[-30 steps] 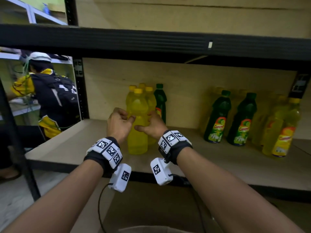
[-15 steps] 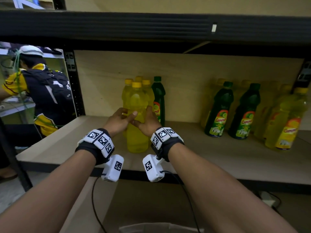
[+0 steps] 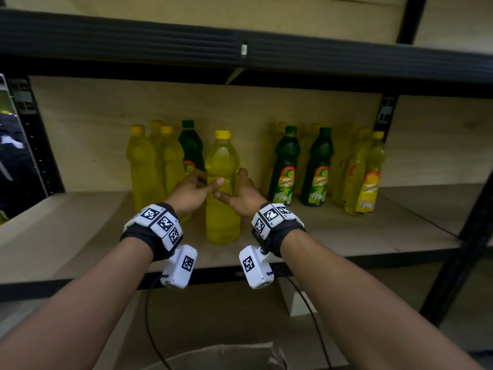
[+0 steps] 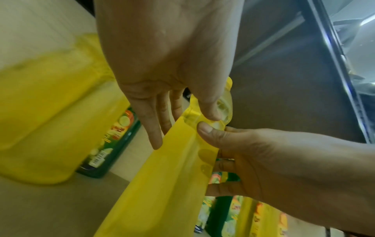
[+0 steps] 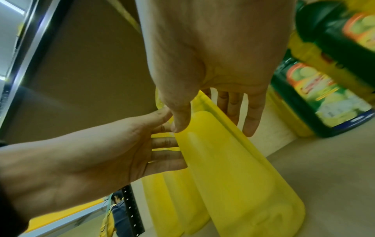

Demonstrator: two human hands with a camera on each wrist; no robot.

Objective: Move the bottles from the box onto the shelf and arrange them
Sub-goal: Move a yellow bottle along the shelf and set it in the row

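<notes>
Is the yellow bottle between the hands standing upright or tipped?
Upright: the yellow bottle stands on its base on the shelf, cap on top, with the left hand and right hand open on either side.

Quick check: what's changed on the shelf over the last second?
Both hands have slid the front yellow bottle rightward, out of the left cluster into the open gap; it stands upright on the shelf. Left hand and right hand still flank it, fingers now looser. The right-hand bottle group hasn't moved.
</notes>
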